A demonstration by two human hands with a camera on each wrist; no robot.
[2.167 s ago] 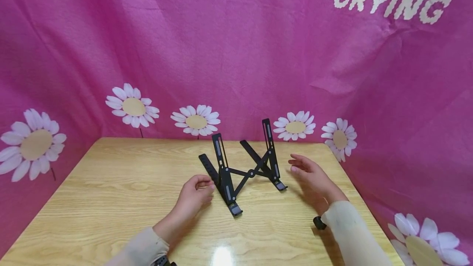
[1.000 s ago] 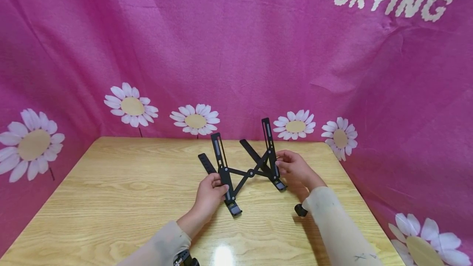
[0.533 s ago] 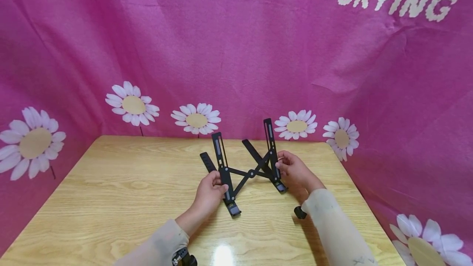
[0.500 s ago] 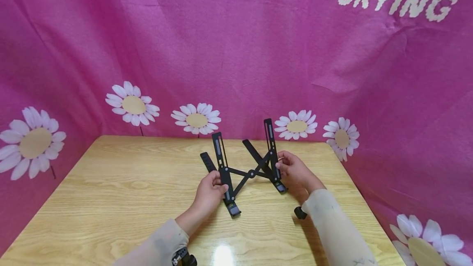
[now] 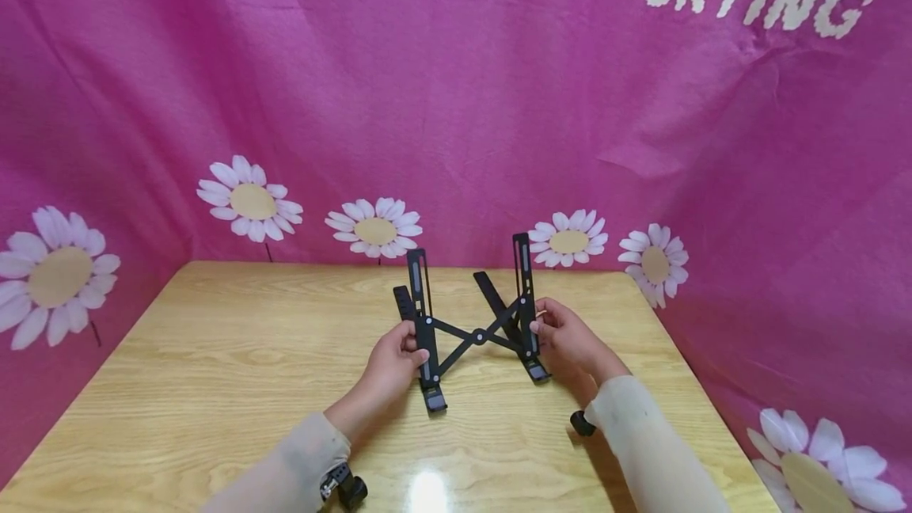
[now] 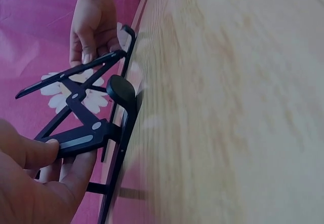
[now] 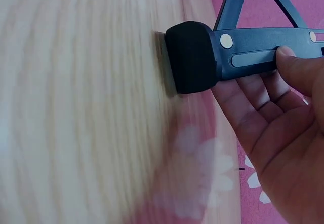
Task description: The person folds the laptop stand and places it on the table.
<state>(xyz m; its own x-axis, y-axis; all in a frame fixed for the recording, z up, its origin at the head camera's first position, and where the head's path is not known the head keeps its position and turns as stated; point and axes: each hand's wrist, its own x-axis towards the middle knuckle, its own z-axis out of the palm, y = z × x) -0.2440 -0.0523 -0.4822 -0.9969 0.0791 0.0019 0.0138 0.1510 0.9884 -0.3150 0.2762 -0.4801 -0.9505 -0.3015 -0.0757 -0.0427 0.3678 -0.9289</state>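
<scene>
A black folding laptop stand (image 5: 480, 336) stands unfolded on the wooden table, its two slotted side arms raised and joined by crossed bars. My left hand (image 5: 388, 362) grips the left arm, thumb on the front face and fingers behind it. On the other side my right hand (image 5: 570, 339) pinches the right arm low down. The left wrist view shows the left thumb and fingers (image 6: 76, 178) around the arm next to a grey pad strip. In the right wrist view, the right thumb lies on the strip of the stand's arm (image 7: 253, 57), with the fingers underneath.
The wooden table (image 5: 235, 386) reaches back to a pink cloth backdrop (image 5: 456, 101) printed with daisies and white lettering. The cloth also rises along the left and right sides. Black wrist devices (image 5: 345, 488) sit at both sleeves.
Both hands came in from the sides and took hold of the stand's arms. Since then the stand has turned slightly, its left front foot shifting left and its right side coming a little nearer.
</scene>
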